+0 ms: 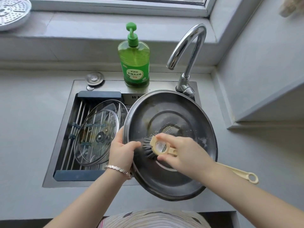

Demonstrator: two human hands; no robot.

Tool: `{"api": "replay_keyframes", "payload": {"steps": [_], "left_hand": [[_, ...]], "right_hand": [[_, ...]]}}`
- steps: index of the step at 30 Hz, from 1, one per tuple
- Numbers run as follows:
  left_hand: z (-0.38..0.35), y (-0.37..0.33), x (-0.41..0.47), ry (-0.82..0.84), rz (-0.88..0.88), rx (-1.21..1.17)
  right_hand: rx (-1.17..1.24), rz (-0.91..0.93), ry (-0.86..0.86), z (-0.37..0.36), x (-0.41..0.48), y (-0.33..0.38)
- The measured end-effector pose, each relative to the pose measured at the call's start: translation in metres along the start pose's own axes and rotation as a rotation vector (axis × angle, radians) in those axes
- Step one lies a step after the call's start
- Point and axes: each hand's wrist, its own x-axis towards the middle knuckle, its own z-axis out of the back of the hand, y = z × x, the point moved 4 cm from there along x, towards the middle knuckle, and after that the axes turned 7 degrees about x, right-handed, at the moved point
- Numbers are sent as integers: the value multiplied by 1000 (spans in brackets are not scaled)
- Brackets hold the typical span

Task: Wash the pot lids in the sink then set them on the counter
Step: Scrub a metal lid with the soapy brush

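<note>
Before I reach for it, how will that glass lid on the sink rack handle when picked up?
The glass lid is see-through glass, so probably fragile and heavyish for its size. Its smooth rim rests on the bars of the rack, so a push would likely slide it.

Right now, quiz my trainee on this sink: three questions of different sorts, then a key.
1. True or false: the left hand holds the glass lid.
2. The brush is in: A the left hand, B the right hand, C the rack.
3. Fill in: the left hand grips the metal lid by its ____.
Key: 1 false, the glass lid lies on the rack in the sink; 2 B; 3 rim.
</note>
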Motion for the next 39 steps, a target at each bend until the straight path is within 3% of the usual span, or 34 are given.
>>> {"api": "replay_keyframes", "payload": {"steps": [5,10,14,19,23,27,31,36,39], "left_hand": [[-3,0,-7,85,44,-23],[-9,1,-4,83,54,-46],[-7,-4,-6,100,1,-5],[-4,-7,-1,83,-3,-19],[-6,-8,-4,84,-41,46],[-6,-6,0,69,-34,14],[-7,-7,-3,78,-39,-4],[-3,-6,4,42,0,-10],[-2,-9,0,53,2,-6]], "right_hand": [[161,-255,-400,52,35,-50],[339,-44,-120,5,19,3],[348,-214,-392,40,40,-38],[505,-9,-160,0,14,6],[475,-198,-407,30,37,-34],[526,4,-139,-3,12,6],[504,-211,-395,29,40,-29],[593,24,-164,-2,20,20],[543,-143,-401,27,47,-8]]}}
